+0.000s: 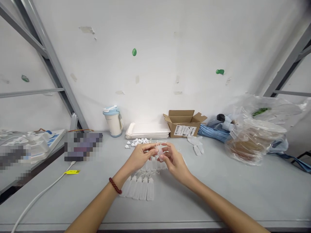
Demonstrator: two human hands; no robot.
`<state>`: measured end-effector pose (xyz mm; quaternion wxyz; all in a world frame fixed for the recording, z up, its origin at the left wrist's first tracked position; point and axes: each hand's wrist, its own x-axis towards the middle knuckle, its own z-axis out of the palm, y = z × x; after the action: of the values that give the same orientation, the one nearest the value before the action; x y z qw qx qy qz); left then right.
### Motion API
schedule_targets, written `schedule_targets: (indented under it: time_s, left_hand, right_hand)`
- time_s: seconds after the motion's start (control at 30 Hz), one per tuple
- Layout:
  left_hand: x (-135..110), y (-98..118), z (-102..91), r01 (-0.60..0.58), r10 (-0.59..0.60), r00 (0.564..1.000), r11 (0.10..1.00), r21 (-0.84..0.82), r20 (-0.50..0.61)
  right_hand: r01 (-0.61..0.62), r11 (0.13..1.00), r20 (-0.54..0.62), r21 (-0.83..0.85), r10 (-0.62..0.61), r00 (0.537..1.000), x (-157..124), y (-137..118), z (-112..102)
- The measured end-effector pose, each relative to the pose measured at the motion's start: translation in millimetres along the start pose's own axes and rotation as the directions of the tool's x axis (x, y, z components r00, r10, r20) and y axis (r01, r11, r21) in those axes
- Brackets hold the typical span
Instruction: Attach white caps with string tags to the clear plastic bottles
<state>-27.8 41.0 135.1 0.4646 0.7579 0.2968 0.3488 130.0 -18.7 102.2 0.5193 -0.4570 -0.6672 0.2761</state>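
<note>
We note the left hand and right hand pinching a cloudy bottle over the table, probably light, squeezable and slick, best held by its sides, other bottles lying nearer left, white caps farther left.

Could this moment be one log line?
left hand: pinching translucent item | right hand: gripping same item | nearer: bottle row | beyond: white pieces
</note>
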Motion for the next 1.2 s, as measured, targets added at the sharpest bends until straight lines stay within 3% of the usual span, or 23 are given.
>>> schedule_targets:
  time_s: [0.23,0.37,0.43,0.53,0.6,0.67,0.77,0.87,1.03,1.13,1.2]
  left_hand:
    - [1.0,1.6,-2.8,0.028,-0.019,0.992,0.997,-0.068,0.121]
    - [0.9,2.1,-5.9,0.075,-0.069,0.986,0.997,-0.035,0.149]
    - [0.2,3.2,-6.3,0.097,-0.095,0.989,0.995,-0.013,0.111]
    - [-2.2,5.2,-2.8,0.097,-0.095,0.995,0.994,0.056,-0.040]
    - [-4.9,6.5,1.9,0.025,-0.005,0.993,0.985,0.169,-0.118]
    - [-8.1,7.3,6.8,-0.100,0.145,0.982,0.945,0.312,-0.123]
    - [-11.3,6.1,11.5,-0.292,0.369,0.928,0.811,0.507,-0.056]
    - [-11.4,2.5,12.6,-0.388,0.471,0.882,0.699,0.601,0.020]
    - [-9.9,1.6,12.3,-0.389,0.450,0.891,0.700,0.599,0.053]
    - [-12.2,7.1,8.9,-0.340,0.366,0.928,0.759,0.555,0.068]
    - [-15.1,12.0,5.3,-0.305,0.285,0.951,0.802,0.513,0.119]
  right_hand:
    - [0.057,0.994,0.022,-0.094,-0.055,0.998,-0.2,1.3,-1.2]
    - [0.006,0.998,0.019,-0.059,-0.005,1.000,0.4,-0.9,-1.3]
    - [-0.041,0.999,0.002,-0.007,0.041,0.999,1.2,-2.8,-1.9]
    - [-0.089,0.995,-0.016,0.052,0.090,0.996,2.7,-5.7,-3.5]
    - [-0.114,0.991,-0.025,0.072,0.116,0.993,3.5,-7.3,-4.5]
    - [-0.144,0.986,-0.048,0.079,0.148,0.988,3.8,-8.6,-4.9]
    - [-0.174,0.981,-0.077,0.087,0.181,0.980,3.7,-10.1,-4.7]
    - [-0.187,0.977,-0.074,0.107,0.196,0.978,3.0,-11.0,-4.3]
    - [-0.201,0.973,-0.061,0.116,0.209,0.976,2.2,-10.6,-3.0]
    - [-0.190,0.977,-0.067,0.098,0.196,0.978,3.5,-10.3,-5.6]
    - [-0.202,0.976,-0.009,0.084,0.203,0.979,5.0,-12.0,-10.9]
